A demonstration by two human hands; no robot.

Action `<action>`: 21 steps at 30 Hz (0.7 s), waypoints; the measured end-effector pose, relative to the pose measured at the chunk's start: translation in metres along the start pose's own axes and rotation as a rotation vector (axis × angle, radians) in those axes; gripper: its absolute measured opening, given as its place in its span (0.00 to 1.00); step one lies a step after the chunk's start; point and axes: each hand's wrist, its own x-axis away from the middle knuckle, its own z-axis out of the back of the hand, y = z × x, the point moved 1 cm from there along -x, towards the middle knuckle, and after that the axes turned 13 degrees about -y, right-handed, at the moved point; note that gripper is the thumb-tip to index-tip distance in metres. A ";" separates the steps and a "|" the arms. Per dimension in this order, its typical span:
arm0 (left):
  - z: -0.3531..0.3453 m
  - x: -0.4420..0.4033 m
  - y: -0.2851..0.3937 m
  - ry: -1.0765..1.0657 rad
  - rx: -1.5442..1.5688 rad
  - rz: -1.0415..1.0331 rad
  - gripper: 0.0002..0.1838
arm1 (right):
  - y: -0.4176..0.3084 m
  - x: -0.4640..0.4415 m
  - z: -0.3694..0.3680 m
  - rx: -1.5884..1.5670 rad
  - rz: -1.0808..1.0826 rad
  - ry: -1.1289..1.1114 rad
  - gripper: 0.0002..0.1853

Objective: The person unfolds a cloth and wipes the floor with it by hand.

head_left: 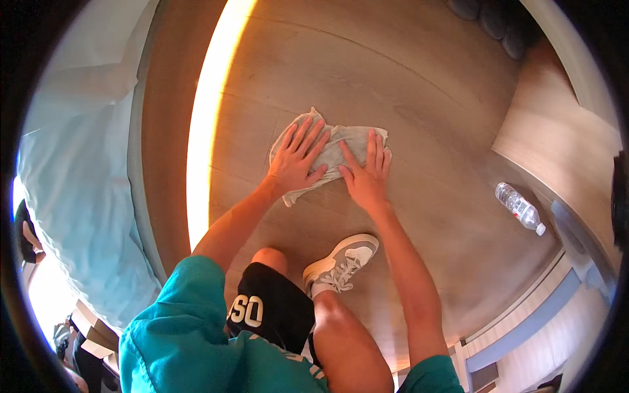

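- Your left hand [296, 158] lies spread, gripping nothing, on the cloth [337, 152] just above the frame's centre.
- Your right hand [367, 178] rests on its right side, fingers straight, clutching nothing.
- Even pressure through both hands should limit bunching.

That rag [334, 152] is thin, wrinkled cloth with a matt face. The floor [432, 177] looks like smooth wood with a faint sheen; the bottle [519, 205] over there is clear, glossy plastic. Beside me, the bedding [85, 183] is soft, creased fabric.
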 end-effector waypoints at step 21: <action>0.059 -0.044 -0.155 0.249 -0.167 0.093 0.44 | -0.044 -0.137 0.027 0.213 0.104 0.096 0.29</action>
